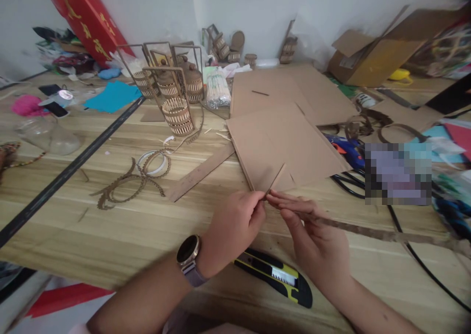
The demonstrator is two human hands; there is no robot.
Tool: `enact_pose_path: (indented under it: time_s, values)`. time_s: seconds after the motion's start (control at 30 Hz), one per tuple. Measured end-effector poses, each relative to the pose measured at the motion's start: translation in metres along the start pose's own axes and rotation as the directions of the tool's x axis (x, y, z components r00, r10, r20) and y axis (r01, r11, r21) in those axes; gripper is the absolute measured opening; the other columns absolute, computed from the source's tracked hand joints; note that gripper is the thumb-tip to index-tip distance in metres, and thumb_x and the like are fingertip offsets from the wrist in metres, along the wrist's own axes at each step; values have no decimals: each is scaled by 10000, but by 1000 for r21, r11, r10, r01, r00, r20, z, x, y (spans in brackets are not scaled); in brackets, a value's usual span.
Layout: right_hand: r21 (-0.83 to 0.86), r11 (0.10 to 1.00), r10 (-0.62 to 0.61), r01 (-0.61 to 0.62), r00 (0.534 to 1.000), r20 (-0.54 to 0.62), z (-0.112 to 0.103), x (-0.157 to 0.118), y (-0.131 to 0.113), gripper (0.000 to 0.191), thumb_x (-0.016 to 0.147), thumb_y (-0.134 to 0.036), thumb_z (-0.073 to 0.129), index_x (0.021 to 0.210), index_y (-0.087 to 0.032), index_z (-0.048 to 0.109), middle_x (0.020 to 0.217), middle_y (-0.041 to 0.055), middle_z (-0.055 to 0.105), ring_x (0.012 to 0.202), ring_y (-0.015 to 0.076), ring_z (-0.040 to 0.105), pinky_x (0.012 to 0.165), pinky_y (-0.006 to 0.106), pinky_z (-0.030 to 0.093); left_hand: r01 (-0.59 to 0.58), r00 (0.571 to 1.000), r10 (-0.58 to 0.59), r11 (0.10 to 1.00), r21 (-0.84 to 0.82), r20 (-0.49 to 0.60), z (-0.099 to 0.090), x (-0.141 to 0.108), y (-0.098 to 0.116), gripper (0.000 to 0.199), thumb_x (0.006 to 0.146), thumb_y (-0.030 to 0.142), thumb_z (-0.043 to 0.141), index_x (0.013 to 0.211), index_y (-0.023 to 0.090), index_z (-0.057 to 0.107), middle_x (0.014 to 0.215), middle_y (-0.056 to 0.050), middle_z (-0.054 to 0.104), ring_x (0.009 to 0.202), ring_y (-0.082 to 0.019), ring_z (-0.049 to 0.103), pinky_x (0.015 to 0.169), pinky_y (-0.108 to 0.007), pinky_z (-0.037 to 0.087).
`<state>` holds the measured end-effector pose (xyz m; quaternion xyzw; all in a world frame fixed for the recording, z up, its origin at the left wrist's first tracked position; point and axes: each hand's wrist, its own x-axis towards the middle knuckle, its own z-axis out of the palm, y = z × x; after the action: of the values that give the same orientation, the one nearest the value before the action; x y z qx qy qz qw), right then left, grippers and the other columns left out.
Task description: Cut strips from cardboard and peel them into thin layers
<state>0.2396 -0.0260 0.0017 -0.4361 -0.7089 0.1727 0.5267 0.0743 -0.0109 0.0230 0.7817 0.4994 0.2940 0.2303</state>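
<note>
My left hand [235,226], with a watch on its wrist, pinches the end of a long brown cardboard strip [368,231]. The strip passes through the closed fingers of my right hand [316,236] and runs off to the right. From the left fingertips a thin stick-like piece [277,176] points up over a cardboard sheet [287,142]. The fingertips of both hands nearly meet at the sheet's near corner. Below them lies a black and yellow utility knife [275,276], partly behind my left wrist.
Small slatted baskets with tall handles [177,115] stand at the back left. Curled cardboard strips [138,179] and a flat cardboard piece [202,172] lie left of the sheet. Black cables [397,221] cross the right side, near an open cardboard box [382,49].
</note>
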Motion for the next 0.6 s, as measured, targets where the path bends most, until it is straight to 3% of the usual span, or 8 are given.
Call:
enact_pose_path:
  time_s: [0.2,0.4,0.6]
  values:
    - [20,992,121,-121,993,-3,-3,4,-4,162,985,-243,530,995,-272,689,986,3,760,1041,171,716,877,322,594,-14,999,16,998,-55,35,-4,1,-1,184,972,218,496,1016,162,665,890,-56,724,825,-197,662,719,-297,455]
    - [6,999,-37,37,999,18,-2,1,3,87,956,-198,565,994,-269,597,1067,11,757,1145,211,668,993,456,517,-37,999,39,998,-48,30,-6,2,-1,207,1011,256,472,994,173,661,833,-35,706,758,-169,638,671,-270,410]
    - [-71,995,-64,64,998,5,-2,2,0,151,981,-173,498,1039,-258,609,992,12,766,1126,207,682,926,403,541,-16,1000,16,994,-108,-3,-6,0,-1,230,977,200,468,863,162,664,766,-28,678,696,-147,598,636,-258,369]
